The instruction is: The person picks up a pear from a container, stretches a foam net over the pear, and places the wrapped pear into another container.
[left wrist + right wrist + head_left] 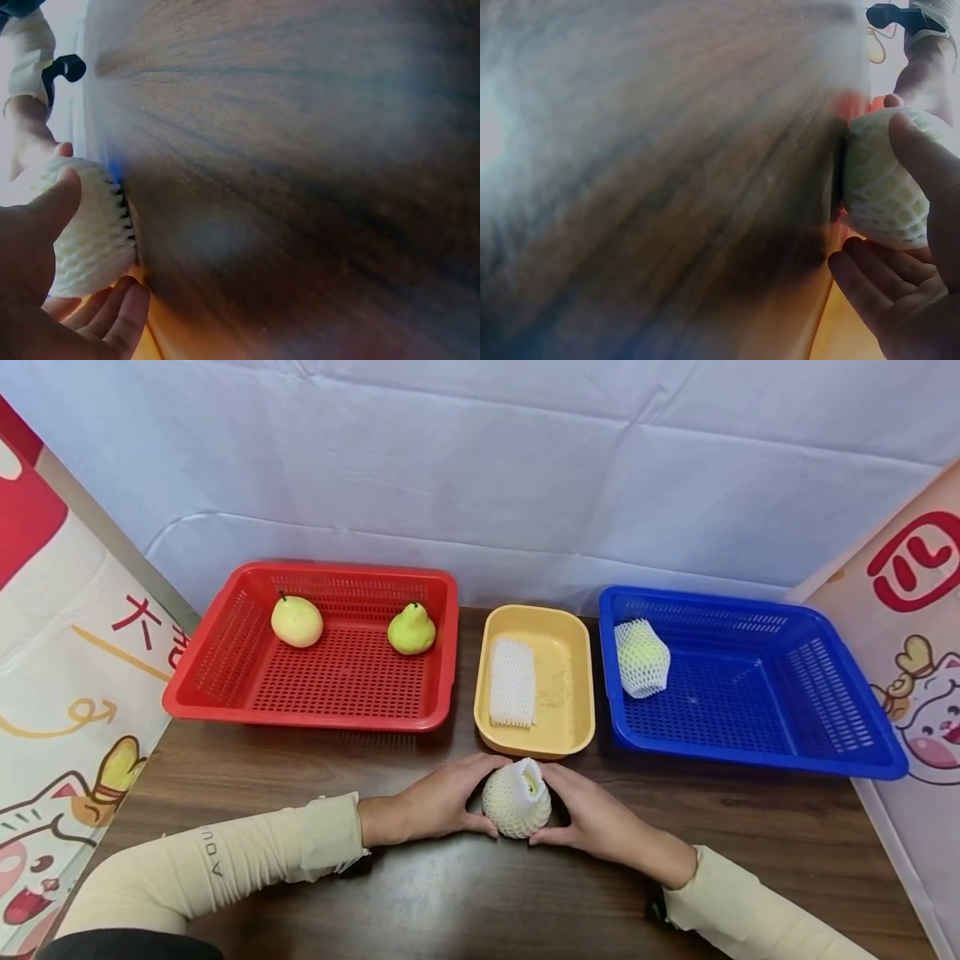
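Note:
A pear in a white foam net (516,806) stands on the wooden table, the net's gathered opening facing up with a bit of green showing inside. From its left side my left hand (438,797) holds it, and my right hand (600,814) holds it from the right. In the left wrist view, the left thumb (58,201) lies against the net while the other fingers curl round the far side. The right wrist view shows the right thumb (915,150) on the net and the fingers bent behind it.
Behind, a red basket (300,720) holds two bare pears, one yellowish (297,622) and one green (412,629). A yellow tray (562,693) contains an empty foam net (512,683). At right, a blue basket (750,693) holds a netted pear (642,658). A pale cloth (450,468) hangs behind.

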The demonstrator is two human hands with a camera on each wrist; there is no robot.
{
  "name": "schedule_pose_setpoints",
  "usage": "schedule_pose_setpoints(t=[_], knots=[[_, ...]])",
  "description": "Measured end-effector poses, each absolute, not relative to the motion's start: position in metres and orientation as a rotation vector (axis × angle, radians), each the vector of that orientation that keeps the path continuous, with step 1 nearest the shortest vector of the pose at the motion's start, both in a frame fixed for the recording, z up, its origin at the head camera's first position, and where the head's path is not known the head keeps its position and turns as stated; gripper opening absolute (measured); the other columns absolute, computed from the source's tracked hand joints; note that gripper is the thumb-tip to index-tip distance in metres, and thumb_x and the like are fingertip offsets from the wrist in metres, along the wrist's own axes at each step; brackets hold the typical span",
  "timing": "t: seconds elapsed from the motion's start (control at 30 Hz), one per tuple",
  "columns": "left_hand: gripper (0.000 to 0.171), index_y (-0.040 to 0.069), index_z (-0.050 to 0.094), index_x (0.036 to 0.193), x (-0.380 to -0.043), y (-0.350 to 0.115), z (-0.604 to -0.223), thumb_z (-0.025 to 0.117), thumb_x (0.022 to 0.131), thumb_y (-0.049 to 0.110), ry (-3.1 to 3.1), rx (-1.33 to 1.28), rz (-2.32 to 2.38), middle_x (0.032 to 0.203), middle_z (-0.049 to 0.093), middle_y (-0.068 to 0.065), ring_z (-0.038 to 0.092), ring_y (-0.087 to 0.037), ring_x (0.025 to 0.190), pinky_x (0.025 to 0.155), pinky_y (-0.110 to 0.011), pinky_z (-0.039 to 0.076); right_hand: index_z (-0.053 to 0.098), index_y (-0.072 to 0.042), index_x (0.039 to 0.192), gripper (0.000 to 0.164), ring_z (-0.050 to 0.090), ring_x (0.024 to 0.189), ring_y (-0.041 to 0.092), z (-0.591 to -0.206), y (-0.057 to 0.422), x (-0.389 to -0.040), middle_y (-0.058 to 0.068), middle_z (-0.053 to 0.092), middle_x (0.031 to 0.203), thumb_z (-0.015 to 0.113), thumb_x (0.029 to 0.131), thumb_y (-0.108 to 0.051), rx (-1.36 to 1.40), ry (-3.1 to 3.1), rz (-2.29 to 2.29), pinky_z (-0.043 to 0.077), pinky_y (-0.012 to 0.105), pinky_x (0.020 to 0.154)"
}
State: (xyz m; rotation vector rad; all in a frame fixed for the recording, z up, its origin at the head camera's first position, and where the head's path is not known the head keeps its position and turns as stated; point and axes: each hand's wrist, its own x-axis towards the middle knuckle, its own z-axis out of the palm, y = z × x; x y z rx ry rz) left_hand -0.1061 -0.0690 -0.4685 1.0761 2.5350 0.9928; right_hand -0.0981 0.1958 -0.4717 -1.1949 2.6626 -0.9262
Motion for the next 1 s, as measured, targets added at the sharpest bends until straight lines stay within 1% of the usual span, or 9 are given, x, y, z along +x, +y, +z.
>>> schedule_pose_setpoints(t=[0.17,0.23,0.3,0.43,0.5,0.57,0.77,0.9,1.0], knots=[[0.093,0.007,0.045,0.148,-0.1025,-0.0708,-0.4666,0.092,0.074,0.039,2.542,1.085,1.020,0.142,0.054,-0.007,0.050,-0.017,0.133,0.112,-0.034,0.040,0.045,-0.002,0.149,0.100,0.054,0.132,0.027,-0.4688,0.1977,-0.0986,0.011,0.055,0.144,0.094,0.070,-0.038,-1.229,2.679,-0.936,0.047,0.048,0.105],[0.094,0.006,0.044,0.149,-0.1010,-0.0712,-0.4660,0.091,0.075,0.042,2.563,1.083,1.055,0.143,0.052,-0.007,0.049,-0.016,0.133,0.112,-0.034,0.041,0.043,-0.003,0.151,0.102,0.053,0.133,0.028,-0.4679,0.1986,-0.0985,0.011,0.054,0.146,0.094,0.070,-0.038,-1.243,2.691,-0.958,0.046,0.049,0.105],[0.091,0.006,0.045,0.148,-0.1004,-0.0714,-0.4653,0.090,0.077,0.042,2.586,1.078,1.105,0.143,0.053,-0.007,0.049,-0.016,0.133,0.111,-0.034,0.041,0.043,-0.005,0.151,0.099,0.052,0.133,0.026,-0.4676,0.1990,-0.0986,0.010,0.054,0.146,0.093,0.073,-0.038,-1.257,2.696,-0.987,0.046,0.047,0.105],[0.079,0.007,0.051,0.144,-0.1018,-0.0699,-0.4643,0.088,0.080,0.037,2.594,1.094,1.161,0.140,0.056,-0.005,0.050,-0.014,0.131,0.110,-0.033,0.043,0.047,-0.008,0.148,0.086,0.054,0.129,0.021,-0.4681,0.1981,-0.0994,0.005,0.056,0.141,0.090,0.078,-0.036,-1.281,2.672,-1.050,0.047,0.039,0.105],[0.075,0.009,0.054,0.142,-0.1029,-0.0687,-0.4633,0.088,0.080,0.036,2.576,1.093,1.154,0.138,0.058,-0.003,0.052,-0.013,0.128,0.107,-0.032,0.044,0.050,-0.009,0.145,0.082,0.055,0.128,0.020,-0.4683,0.1972,-0.0998,0.004,0.057,0.139,0.089,0.078,-0.036,-1.285,2.660,-1.063,0.047,0.036,0.105],[0.074,0.009,0.056,0.140,-0.1043,-0.0675,-0.4628,0.089,0.079,0.036,2.557,1.089,1.138,0.136,0.059,-0.002,0.054,-0.012,0.125,0.105,-0.031,0.045,0.052,-0.009,0.143,0.082,0.056,0.126,0.020,-0.4682,0.1963,-0.0999,0.004,0.058,0.138,0.090,0.076,-0.036,-1.274,2.657,-1.068,0.047,0.037,0.104],[0.083,0.008,0.054,0.143,-0.1064,-0.0667,-0.4632,0.092,0.074,0.036,2.533,1.042,1.089,0.137,0.061,-0.005,0.056,-0.015,0.125,0.106,-0.032,0.045,0.051,-0.003,0.144,0.090,0.055,0.129,0.025,-0.4657,0.1935,-0.1000,0.009,0.057,0.141,0.093,0.071,-0.033,-1.213,2.644,-1.023,0.048,0.046,0.104],[0.086,0.009,0.053,0.144,-0.1069,-0.0673,-0.4647,0.092,0.072,0.036,2.523,1.016,1.056,0.138,0.062,-0.004,0.057,-0.014,0.126,0.108,-0.031,0.044,0.050,-0.001,0.144,0.091,0.055,0.129,0.025,-0.4654,0.1929,-0.0998,0.011,0.058,0.140,0.094,0.071,-0.033,-1.170,2.629,-0.980,0.048,0.046,0.105],[0.086,0.012,0.054,0.144,-0.1074,-0.0675,-0.4657,0.092,0.071,0.037,2.520,1.008,1.036,0.138,0.062,-0.002,0.057,-0.011,0.125,0.108,-0.030,0.044,0.050,-0.003,0.144,0.089,0.056,0.127,0.024,-0.4652,0.1922,-0.1002,0.010,0.059,0.138,0.093,0.072,-0.034,-1.147,2.621,-0.953,0.048,0.045,0.104]])
